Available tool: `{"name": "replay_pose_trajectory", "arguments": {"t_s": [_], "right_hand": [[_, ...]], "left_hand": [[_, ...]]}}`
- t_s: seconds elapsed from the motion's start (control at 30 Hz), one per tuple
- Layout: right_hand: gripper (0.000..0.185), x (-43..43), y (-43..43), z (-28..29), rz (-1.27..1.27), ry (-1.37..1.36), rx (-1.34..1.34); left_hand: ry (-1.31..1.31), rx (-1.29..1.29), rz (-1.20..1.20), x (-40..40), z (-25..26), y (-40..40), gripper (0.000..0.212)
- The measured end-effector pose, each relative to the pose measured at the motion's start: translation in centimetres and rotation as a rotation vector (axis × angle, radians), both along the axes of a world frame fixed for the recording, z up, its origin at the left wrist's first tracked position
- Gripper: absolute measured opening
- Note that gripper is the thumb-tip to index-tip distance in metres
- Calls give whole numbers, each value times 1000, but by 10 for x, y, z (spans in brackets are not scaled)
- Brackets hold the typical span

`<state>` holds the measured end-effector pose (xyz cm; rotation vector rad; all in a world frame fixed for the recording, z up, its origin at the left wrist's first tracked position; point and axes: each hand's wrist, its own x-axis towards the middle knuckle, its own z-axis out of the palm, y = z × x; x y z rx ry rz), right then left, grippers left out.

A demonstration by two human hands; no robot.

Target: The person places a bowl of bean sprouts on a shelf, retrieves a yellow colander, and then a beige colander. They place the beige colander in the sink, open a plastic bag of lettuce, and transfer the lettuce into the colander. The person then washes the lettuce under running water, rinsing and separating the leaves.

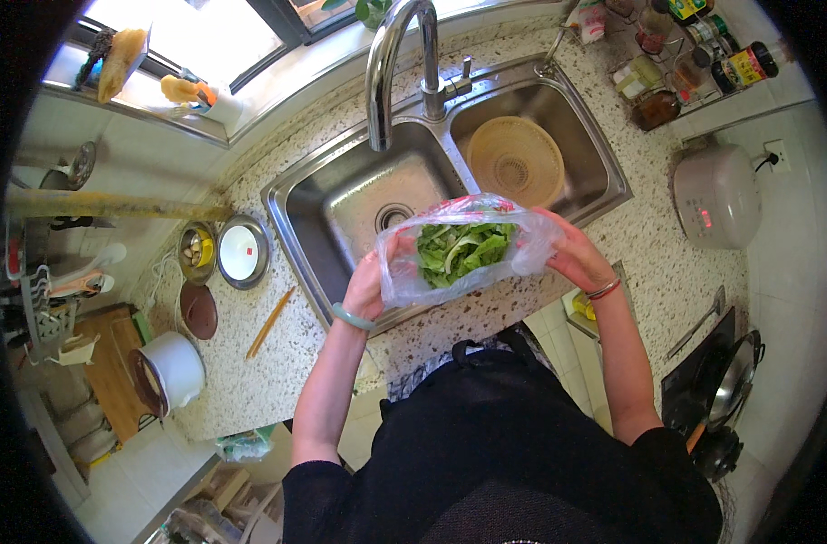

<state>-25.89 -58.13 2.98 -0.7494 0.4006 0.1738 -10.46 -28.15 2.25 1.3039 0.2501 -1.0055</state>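
Both my hands hold a clear plastic bag (420,294) with red print, its mouth spread wide above the front rim of the sink. Green leafy vegetables (464,253) lie inside it. My left hand (369,279) grips the bag's left side, its fingers partly hidden by the plastic. At the right side, my right hand (577,251) grips the other edge. Behind the bag is a double stainless steel sink (386,194) with a chrome faucet (379,88) arching over the left basin. A round tan plastic strainer basket (515,160) sits in the right basin.
Left of the sink are chopsticks (271,323), a white bowl (239,251) in a metal basin, a metal bowl (197,253), a brown lid (198,311) and a white pot (175,372). To the right stand a rice cooker (716,197), condiment jars (745,66) and a wok (736,377).
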Motion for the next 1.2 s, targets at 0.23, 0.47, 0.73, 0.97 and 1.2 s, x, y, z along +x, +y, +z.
{"name": "replay_pose_trajectory", "arguments": {"t_s": [0.23, 0.47, 0.73, 0.97, 1.2], "right_hand": [[54, 51, 48, 18, 439, -40, -593], [37, 87, 32, 16, 569, -27, -289], [29, 104, -9, -177, 708, 263, -1830], [17, 102, -21, -222, 811, 155, -2025], [9, 75, -27, -73, 330, 40, -1843]], "left_hand": [[-1143, 275, -277, -22, 21, -42, 74], [-915, 378, -244, -11, 16, -13, 19], [-540, 271, -19, -21, 16, 24, 12], [-427, 213, 202, -26, 6, 43, 16], [-372, 162, 340, -33, -1, 66, 21]]}}
